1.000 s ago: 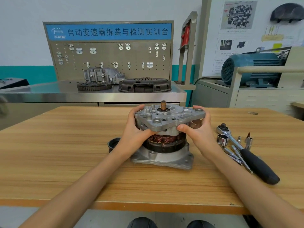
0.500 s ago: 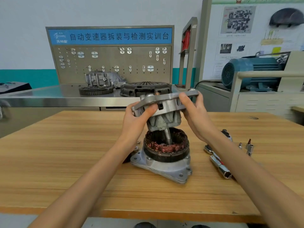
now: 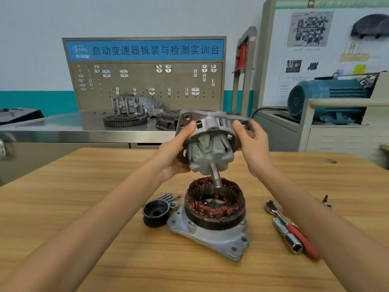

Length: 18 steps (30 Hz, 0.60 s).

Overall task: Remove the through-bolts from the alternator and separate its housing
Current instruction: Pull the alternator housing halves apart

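- Head view, held parts: front housing half (image 3: pixel 212 121) up in the air at about 12 o'clock of the half left on the table, tilted, rotor (image 3: pixel 210 154) hanging under it with the shaft (image 3: pixel 216 178) pointing down toward the winding ring, tip just above it and seemingly clear.
- Left hand (image 3: pixel 174 152) at 9 o'clock of the lifted half, fingers curled under the rotor side, thumb pressed on the rim; clamped on it.
- Right hand (image 3: pixel 252 144) at 3 o'clock, thumb on the rim, other fingers wrapped behind the casting (mostly hidden); also gripping it.
- Head view, on the wooden table (image 3: pixel 84 207): rear housing half (image 3: pixel 212 237) flat on the table with the stator (image 3: pixel 214 205) seated in it, copper windings exposed.
- Pulley (image 3: pixel 155 211) just beside that half at 9 o'clock; loose bolts (image 3: pixel 168 196) lying at about 10 o'clock, touching or nearly touching the pulley (likely the through-bolts, too small to count).
- Ratchet (image 3: pixel 288 226) with red handle and a socket well out at 3 o'clock.
- Progress, as a judgement: bolts out, housing split in two, so nearly finished; left only to set the lifted half down somewhere stable, minding the shaft against the windings.
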Motion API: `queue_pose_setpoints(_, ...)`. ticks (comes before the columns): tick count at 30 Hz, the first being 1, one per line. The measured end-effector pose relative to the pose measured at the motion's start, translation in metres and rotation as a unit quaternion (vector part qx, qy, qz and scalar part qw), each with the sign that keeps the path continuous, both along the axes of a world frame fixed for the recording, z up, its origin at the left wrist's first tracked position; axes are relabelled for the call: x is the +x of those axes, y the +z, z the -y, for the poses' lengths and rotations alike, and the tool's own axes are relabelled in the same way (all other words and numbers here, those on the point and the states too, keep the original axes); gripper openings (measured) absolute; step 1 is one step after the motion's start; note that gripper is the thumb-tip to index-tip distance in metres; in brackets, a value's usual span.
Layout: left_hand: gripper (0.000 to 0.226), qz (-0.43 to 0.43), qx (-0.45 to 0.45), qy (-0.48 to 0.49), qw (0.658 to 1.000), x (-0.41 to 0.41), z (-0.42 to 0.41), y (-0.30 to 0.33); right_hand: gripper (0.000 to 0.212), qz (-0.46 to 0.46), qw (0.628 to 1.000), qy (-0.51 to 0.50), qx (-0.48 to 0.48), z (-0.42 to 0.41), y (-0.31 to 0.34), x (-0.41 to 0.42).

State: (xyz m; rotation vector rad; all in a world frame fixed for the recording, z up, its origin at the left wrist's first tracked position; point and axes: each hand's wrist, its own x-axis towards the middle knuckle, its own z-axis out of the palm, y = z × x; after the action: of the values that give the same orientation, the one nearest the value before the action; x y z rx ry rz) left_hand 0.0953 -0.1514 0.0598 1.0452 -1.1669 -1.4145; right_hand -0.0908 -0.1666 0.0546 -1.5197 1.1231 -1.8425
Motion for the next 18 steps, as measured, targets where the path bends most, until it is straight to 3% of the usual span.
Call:
queue_pose_setpoints(7,0.076,0.066,0.168,-0.064,0.981,0.012,0.032,0.012,0.040,-0.016,0.993,-0.034,0.116,0.035,0.006,0.005)
queue_pose_setpoints(14,0.106,0.204,0.146,-0.072,0.965,0.022,0.072,0.009,0.044,-0.058,0.983,-0.074,0.156,0.063,0.016,0.012)
queue_pose_setpoints(18,0.108,0.263,0.121,-0.048,0.956,0.026,0.085,-0.011,0.043,-0.057,0.977,-0.062,0.195,0.077,0.004,0.014)
